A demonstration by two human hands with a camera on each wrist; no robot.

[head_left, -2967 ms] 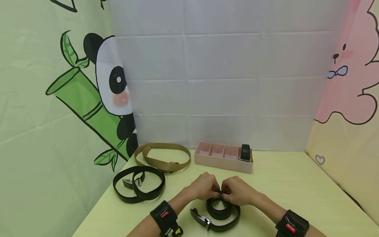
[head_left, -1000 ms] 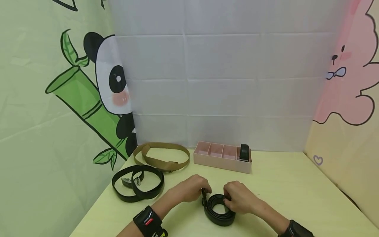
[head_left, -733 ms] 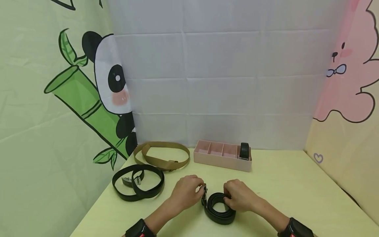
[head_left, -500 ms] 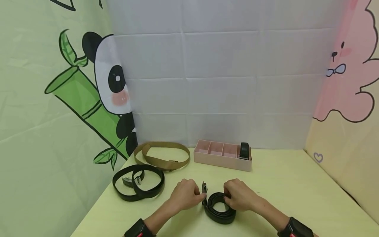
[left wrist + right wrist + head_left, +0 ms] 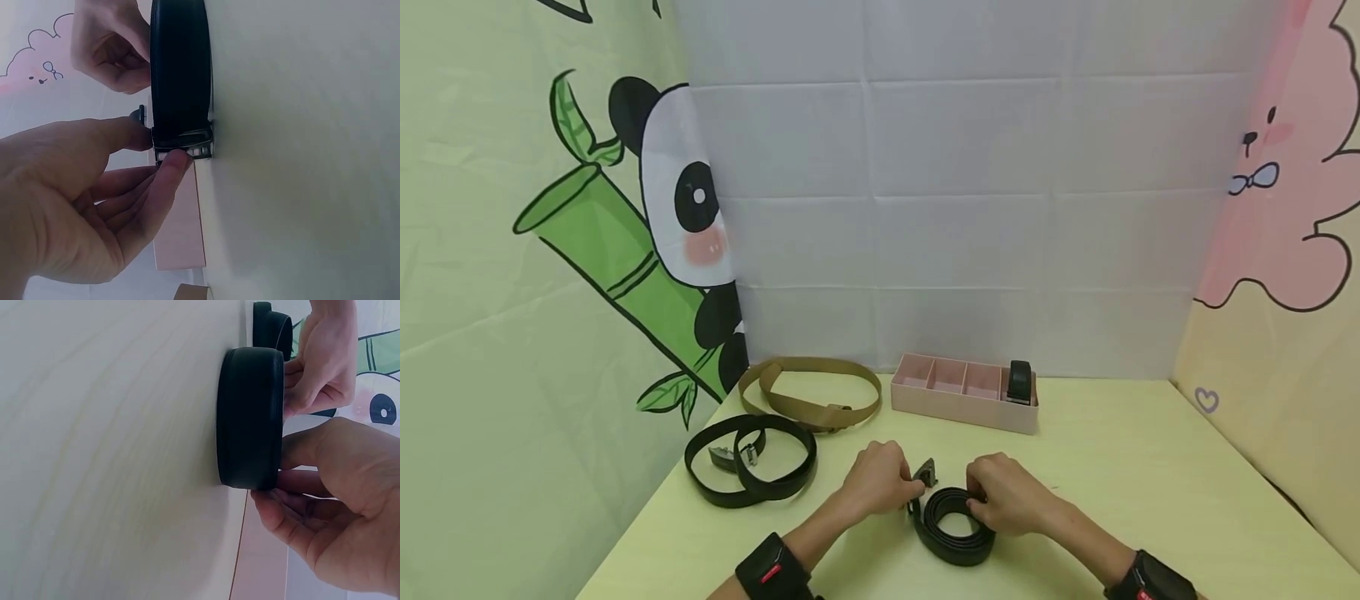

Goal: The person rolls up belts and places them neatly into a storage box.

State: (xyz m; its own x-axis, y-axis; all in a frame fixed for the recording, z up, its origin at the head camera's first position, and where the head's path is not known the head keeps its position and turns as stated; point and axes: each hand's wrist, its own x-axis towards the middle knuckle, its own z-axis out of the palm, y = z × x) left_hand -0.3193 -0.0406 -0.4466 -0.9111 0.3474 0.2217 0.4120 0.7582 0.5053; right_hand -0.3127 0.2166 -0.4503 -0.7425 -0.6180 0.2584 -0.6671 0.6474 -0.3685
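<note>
While both hands (image 5: 874,482) (image 5: 1011,493) pinch a coiled black belt (image 5: 957,547), buckle (image 5: 201,152) partly hidden, forearms (image 5: 822,530) cut off.

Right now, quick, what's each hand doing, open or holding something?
Left hand: closed, pinching the metal buckle of the coiled black leather-look belt.
Right hand: closed, gripping that same belt at its rolled edge.

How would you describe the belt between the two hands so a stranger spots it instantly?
On the pale yellow table, find the pink divided box, then look in front of it. Between the left hand and the right hand sits the coiled belt, black and wound up. Unlike the loose black belt, the tan belt and the boxed black roll, it alone is held.
</note>
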